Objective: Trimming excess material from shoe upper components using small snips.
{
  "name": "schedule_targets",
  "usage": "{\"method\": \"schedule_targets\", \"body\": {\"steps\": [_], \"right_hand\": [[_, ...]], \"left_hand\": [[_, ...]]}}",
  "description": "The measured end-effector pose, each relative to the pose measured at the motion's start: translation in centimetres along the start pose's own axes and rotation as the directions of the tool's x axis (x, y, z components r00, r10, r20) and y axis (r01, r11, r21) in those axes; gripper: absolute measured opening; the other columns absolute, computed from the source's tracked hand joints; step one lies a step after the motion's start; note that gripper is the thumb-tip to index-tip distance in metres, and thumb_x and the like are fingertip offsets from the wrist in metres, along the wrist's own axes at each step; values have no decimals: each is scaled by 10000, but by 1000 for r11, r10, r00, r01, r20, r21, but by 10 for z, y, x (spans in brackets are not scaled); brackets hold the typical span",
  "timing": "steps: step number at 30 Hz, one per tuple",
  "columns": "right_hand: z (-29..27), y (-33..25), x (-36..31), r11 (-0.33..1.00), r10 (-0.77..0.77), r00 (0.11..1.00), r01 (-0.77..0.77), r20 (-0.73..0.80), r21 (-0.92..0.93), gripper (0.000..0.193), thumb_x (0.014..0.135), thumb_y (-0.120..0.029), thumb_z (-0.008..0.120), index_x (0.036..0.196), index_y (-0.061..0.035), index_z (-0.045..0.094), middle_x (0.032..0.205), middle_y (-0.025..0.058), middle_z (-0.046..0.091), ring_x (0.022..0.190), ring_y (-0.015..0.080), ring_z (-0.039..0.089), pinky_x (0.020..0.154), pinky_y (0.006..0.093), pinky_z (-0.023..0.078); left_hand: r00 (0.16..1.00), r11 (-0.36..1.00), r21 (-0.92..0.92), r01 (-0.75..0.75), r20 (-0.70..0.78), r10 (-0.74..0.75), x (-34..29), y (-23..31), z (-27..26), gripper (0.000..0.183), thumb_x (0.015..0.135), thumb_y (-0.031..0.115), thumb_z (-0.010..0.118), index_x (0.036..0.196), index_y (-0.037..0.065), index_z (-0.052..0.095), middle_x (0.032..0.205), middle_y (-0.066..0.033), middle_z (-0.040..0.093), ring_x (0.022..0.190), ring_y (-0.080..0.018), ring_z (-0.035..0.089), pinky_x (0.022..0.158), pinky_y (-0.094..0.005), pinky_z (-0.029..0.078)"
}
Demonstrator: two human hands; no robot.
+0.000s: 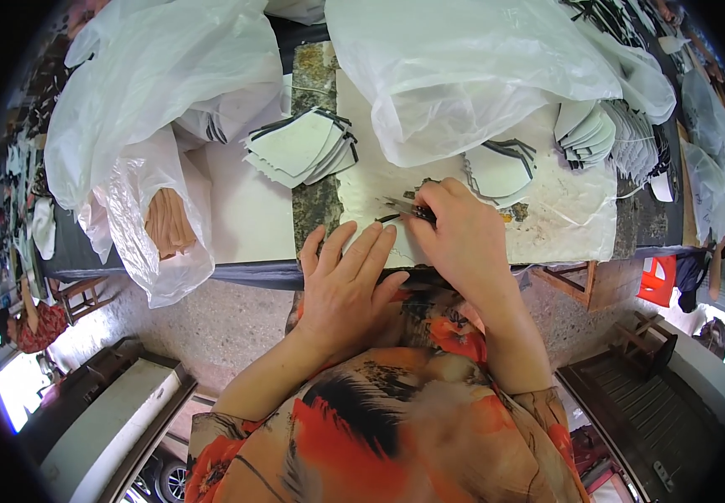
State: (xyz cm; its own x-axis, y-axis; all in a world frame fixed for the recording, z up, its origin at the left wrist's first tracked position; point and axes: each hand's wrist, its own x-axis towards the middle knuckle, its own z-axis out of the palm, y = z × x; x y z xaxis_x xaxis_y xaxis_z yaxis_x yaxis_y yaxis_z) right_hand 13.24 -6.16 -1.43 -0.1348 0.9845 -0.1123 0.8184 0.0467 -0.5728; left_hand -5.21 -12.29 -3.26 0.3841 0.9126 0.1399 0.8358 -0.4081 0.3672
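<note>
Jutting from pinching right fingers, a dark tool sits beside spread left fingers.

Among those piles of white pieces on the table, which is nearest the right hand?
The middle pile, just beyond the right hand by the large plastic bag. The fanned left pile and the far-right piles lie farther off.
</note>
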Motion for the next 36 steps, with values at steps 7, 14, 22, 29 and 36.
{"method": "schedule_targets", "body": {"steps": [7, 14, 22, 29, 36], "right_hand": [[-1, 3, 3, 999, 34, 998, -34, 45, 5, 201, 852, -227, 706, 964, -62, 684, 945, 121, 675, 853, 367, 672, 741, 455, 539], [-2, 5, 3, 999, 31, 998, -32, 45, 11, 194, 862, -237, 708, 934, -60, 680, 923, 118, 674, 848, 360, 669, 735, 455, 534], [-6, 6, 0, 999, 38, 998, -36, 48, -39, 204, 875, -254, 704, 943, -65, 666, 916, 121, 670, 841, 359, 666, 723, 455, 524], [-18, 13, -2, 994, 92, 995, -88, 49, -63, 226, 914, -288, 684, 913, -63, 663, 895, 139, 664, 839, 366, 665, 715, 464, 510], [-22, 20, -2, 991, 110, 991, -103, 80, -89, 286, 936, -338, 673, 919, -52, 670, 899, 159, 667, 843, 380, 664, 719, 475, 509]], "left_hand": [[1000, 1000, 8, 26, -7, -26, 3, 5, 0, 581, 903, 427, 727, 1365, 86, 639, 1304, -57, 638, 1243, -289, 524, 1135, -526, 309], [998, 999, 21, 41, -45, -40, 8, 10, 0, 517, 878, 350, 763, 1309, 78, 678, 1255, -62, 654, 1202, -296, 540, 1090, -487, 355], [994, 999, 18, 36, -105, -34, 16, 11, 2, 424, 864, 292, 755, 1229, 85, 696, 1160, -48, 661, 1125, -269, 562, 1001, -452, 383], [997, 1000, -7, 13, -71, -13, 23, 12, -4, 388, 858, 262, 750, 1223, 134, 718, 1072, -60, 640, 1082, -274, 576, 975, -463, 394], [1000, 1000, 1, -15, -10, 15, 29, 13, -9, 429, 847, 217, 744, 1268, 168, 675, 1037, -52, 588, 1089, -274, 542, 1009, -496, 385]]}}
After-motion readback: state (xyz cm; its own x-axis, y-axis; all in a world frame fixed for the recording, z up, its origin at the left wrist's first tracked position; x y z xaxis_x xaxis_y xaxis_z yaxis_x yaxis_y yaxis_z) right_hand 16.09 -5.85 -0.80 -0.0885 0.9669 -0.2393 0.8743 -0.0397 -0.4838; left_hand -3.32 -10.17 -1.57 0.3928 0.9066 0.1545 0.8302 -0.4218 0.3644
